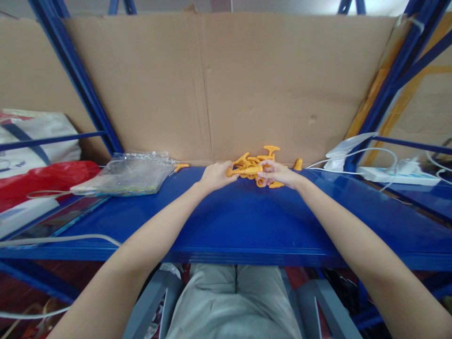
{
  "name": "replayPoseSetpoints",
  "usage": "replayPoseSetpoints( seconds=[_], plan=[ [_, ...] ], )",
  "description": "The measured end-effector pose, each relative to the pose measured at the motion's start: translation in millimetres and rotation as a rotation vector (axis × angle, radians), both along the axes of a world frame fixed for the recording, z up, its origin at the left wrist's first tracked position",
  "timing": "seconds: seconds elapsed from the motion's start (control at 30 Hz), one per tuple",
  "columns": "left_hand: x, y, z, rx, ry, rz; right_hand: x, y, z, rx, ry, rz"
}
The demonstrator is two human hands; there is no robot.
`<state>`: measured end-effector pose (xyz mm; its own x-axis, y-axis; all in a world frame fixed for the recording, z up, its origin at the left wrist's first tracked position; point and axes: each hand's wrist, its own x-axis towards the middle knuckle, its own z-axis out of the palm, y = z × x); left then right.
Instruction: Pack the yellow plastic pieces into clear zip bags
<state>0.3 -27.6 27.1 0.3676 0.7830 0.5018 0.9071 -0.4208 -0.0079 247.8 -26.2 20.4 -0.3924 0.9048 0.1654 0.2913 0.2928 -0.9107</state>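
Both my hands reach to the back of a blue shelf (247, 221). Between them they hold one yellow plastic part (245, 171), a long piece lying sideways. My left hand (216, 175) is closed round its left end. My right hand (277, 173) pinches its right end with fingers pressed together. Just behind them lies a pile of several similar yellow plastic parts (263, 157) against the cardboard wall. One loose yellow piece (298, 164) sits to the right of the pile, and another small one (181, 166) lies to the left.
A clear plastic bag (129, 173) lies on the shelf at the left. A red bag (42, 181) and a white bag (35, 134) sit further left. A white power strip (395, 175) with cables is at the right. Blue rack posts (81, 84) flank the cardboard backing (229, 84).
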Motion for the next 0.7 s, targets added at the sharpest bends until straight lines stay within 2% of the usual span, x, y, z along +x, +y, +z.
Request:
replayPoseSetpoints(
  seconds=[0.3, 0.43, 0.7],
  plan=[
    [3, -3, 0.5, -0.003, 0.007, 0.001, -9, 3, -2.6, -0.053, -0.019, -0.063],
    [3, -5, 2.1, -0.018, 0.030, 0.016, -1, -1, 2.0, -0.077, -0.086, -0.010],
    [4, -6, 2.3, -0.015, 0.028, 0.006, 4, -1, 4.0, 0.024, -0.058, 0.005]
  ],
)
